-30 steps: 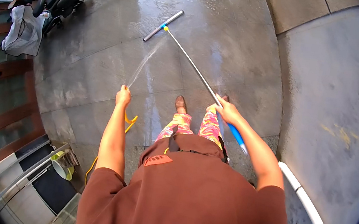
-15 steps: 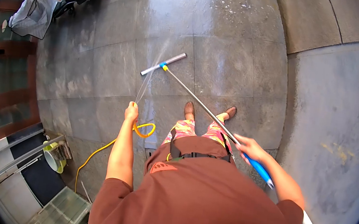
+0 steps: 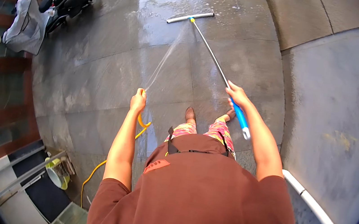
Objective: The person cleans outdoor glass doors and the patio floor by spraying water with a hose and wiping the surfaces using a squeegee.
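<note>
My left hand is closed around the end of a yellow hose. A thin fan of water sprays from it toward the floor ahead. My right hand grips the pole of a floor squeegee just above its blue handle. The squeegee's wide, pale head lies on the wet paving, with a yellow and blue joint at its middle. The spray reaches the floor close to the head. Whatever nozzle the hose may have is hidden by my fingers.
Dark grey tiled floor stretches ahead, shiny with water and suds at the top. A motorbike and a grey cover stand at upper left. A pail sits lower left, and a white pipe runs at lower right.
The squeegee head has moved forward and slightly right across the floor, with my right hand reaching further out. My left hand has risen a little, still spraying water.
</note>
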Available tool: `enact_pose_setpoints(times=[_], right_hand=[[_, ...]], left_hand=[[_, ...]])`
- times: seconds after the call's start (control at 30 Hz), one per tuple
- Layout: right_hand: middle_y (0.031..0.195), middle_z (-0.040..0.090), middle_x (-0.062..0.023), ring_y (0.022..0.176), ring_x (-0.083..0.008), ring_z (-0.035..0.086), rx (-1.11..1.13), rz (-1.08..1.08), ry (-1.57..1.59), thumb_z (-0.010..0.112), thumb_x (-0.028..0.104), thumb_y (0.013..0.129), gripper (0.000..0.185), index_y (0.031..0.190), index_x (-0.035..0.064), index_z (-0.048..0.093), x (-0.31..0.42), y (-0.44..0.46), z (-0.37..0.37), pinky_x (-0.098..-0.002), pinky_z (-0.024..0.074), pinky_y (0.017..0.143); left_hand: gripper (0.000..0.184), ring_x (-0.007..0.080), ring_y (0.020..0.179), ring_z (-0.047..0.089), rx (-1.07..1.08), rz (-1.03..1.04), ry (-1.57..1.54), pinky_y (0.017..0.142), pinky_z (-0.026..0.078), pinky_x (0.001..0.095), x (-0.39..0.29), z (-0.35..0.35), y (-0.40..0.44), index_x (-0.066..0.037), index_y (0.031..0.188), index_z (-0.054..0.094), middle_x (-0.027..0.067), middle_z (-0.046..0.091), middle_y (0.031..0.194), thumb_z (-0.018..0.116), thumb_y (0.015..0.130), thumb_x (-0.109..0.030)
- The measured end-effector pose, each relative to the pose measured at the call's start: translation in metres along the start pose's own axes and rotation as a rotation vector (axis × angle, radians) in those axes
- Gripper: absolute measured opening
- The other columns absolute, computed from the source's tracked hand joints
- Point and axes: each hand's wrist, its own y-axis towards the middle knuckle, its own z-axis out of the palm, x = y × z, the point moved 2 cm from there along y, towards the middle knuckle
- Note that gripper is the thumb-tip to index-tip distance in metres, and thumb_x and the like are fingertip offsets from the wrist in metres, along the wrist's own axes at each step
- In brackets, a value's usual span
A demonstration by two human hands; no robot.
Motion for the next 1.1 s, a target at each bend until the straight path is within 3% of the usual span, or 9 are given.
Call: enact_pose_setpoints(times=[0.1, 0.2, 0.27, 0.4, 0.57, 0.77, 0.87, 0.97, 1.1], right_hand=[[0.056, 0.048, -0.0035, 0.038, -0.0128, 0.047, 0.028, -0.112, -0.071, 0.050, 0.019, 0.096, 0.056, 0.148, 0.0170, 0.027, -0.051, -0.059, -0.048, -0.0296, 0.0400, 0.033], [0.073, 0.050, -0.0028, 0.047, -0.0119, 0.049, -0.016, 0.023, -0.101, 0.049, 0.018, 0.097, 0.054, 0.147, 0.0220, 0.029, -0.092, -0.155, -0.067, -0.0282, 0.0437, 0.036], [0.068, 0.050, -0.0019, 0.047, -0.0110, 0.048, -0.061, 0.233, -0.037, 0.052, 0.021, 0.095, 0.055, 0.146, 0.0288, 0.031, -0.089, -0.217, -0.061, -0.0291, 0.0451, 0.039], [0.059, 0.048, -0.0020, 0.044, -0.0122, 0.049, -0.107, 0.296, 0.011, 0.052, 0.022, 0.095, 0.056, 0.146, 0.0305, 0.031, -0.103, -0.243, -0.052, -0.0291, 0.0445, 0.039], [0.058, 0.048, -0.0038, 0.041, -0.0139, 0.048, -0.100, 0.235, -0.005, 0.052, 0.022, 0.094, 0.056, 0.146, 0.0300, 0.031, -0.063, -0.176, -0.069, -0.0305, 0.0436, 0.037], [0.053, 0.049, -0.0056, 0.038, -0.0164, 0.050, -0.195, -0.063, -0.304, 0.050, 0.023, 0.095, 0.055, 0.146, 0.0227, 0.031, 0.005, 0.030, -0.133, -0.0346, 0.0454, 0.038], [0.056, 0.053, -0.0077, 0.039, -0.0175, 0.052, -0.246, -0.100, -0.291, 0.052, 0.023, 0.094, 0.054, 0.144, 0.0208, 0.035, 0.071, 0.112, -0.151, -0.0356, 0.0468, 0.041], [0.061, 0.059, -0.0110, 0.041, -0.0197, 0.056, -0.256, -0.094, -0.267, 0.054, 0.026, 0.093, 0.053, 0.143, 0.0195, 0.038, 0.114, 0.132, -0.159, -0.0365, 0.0490, 0.044], [0.056, 0.052, -0.0063, 0.038, -0.0163, 0.051, -0.156, -0.134, -0.026, 0.053, 0.022, 0.094, 0.051, 0.143, 0.0170, 0.038, 0.082, 0.109, -0.181, -0.0336, 0.0427, 0.037]], left_hand=[[0.030, 0.0415, 0.089, 0.063, 0.008, 0.096, 0.039, 0.077, 0.049, 0.0499, -0.009, 0.012, 0.028, -0.016, 0.118, 0.051, 0.0221, 0.066, 0.094, 0.046, 0.095, -0.034], [0.029, 0.0408, 0.090, 0.063, 0.057, 0.121, 0.077, 0.077, 0.049, 0.0495, -0.042, 0.007, 0.031, -0.016, 0.117, 0.051, 0.0220, 0.066, 0.095, 0.047, 0.094, -0.034], [0.030, 0.0408, 0.092, 0.063, 0.054, 0.184, 0.104, 0.077, 0.049, 0.0493, -0.058, 0.011, 0.040, -0.016, 0.117, 0.051, 0.0221, 0.066, 0.095, 0.047, 0.094, -0.034], [0.030, 0.0410, 0.093, 0.062, 0.060, 0.248, 0.132, 0.078, 0.049, 0.0493, -0.093, 0.019, 0.059, -0.016, 0.117, 0.051, 0.0221, 0.066, 0.096, 0.047, 0.094, -0.035], [0.030, 0.0411, 0.094, 0.062, 0.065, 0.252, 0.181, 0.079, 0.049, 0.0497, -0.125, 0.024, 0.087, -0.016, 0.117, 0.051, 0.0219, 0.066, 0.098, 0.047, 0.094, -0.034], [0.028, 0.0414, 0.094, 0.062, -0.047, 0.240, 0.244, 0.079, 0.049, 0.0494, -0.148, 0.003, 0.118, -0.015, 0.115, 0.051, 0.0217, 0.066, 0.099, 0.048, 0.094, -0.033], [0.027, 0.0416, 0.093, 0.062, -0.085, 0.185, 0.272, 0.079, 0.049, 0.0490, -0.167, -0.024, 0.133, -0.015, 0.115, 0.051, 0.0214, 0.066, 0.098, 0.048, 0.094, -0.032], [0.026, 0.0421, 0.091, 0.062, -0.090, 0.135, 0.227, 0.078, 0.049, 0.0494, -0.183, -0.045, 0.154, -0.016, 0.115, 0.051, 0.0213, 0.066, 0.097, 0.049, 0.094, -0.031], [0.026, 0.0422, 0.090, 0.062, -0.100, 0.142, 0.325, 0.077, 0.049, 0.0499, -0.214, -0.056, 0.168, -0.016, 0.115, 0.051, 0.0214, 0.066, 0.096, 0.048, 0.094, -0.031]])
